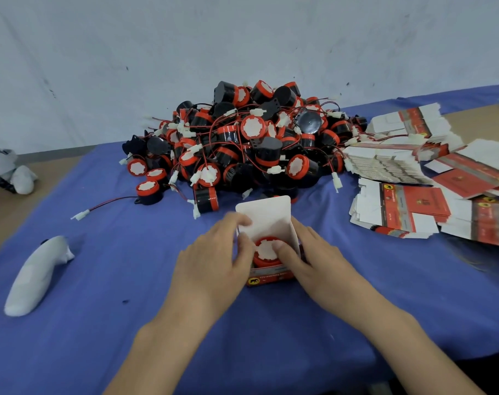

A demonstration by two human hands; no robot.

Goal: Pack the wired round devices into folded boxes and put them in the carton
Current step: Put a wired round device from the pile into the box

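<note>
A small red folded box (pixel 271 276) stands on the blue cloth in front of me, its white lid flap (pixel 267 215) raised. Inside it sits a round black device with a red rim and white face (pixel 267 250). My left hand (pixel 214 258) grips the box's left side, fingers at the rim. My right hand (pixel 311 258) holds the right side with its thumb pressing on the device. A big pile of the same wired round devices (pixel 242 141) lies behind the box. No carton is in view.
Stacks of flat unfolded red-and-white boxes (pixel 408 195) spread over the right of the table. A white oblong object (pixel 36 276) lies at the left. One loose device with a red wire (pixel 147 191) rests left of the pile. A wall stands behind.
</note>
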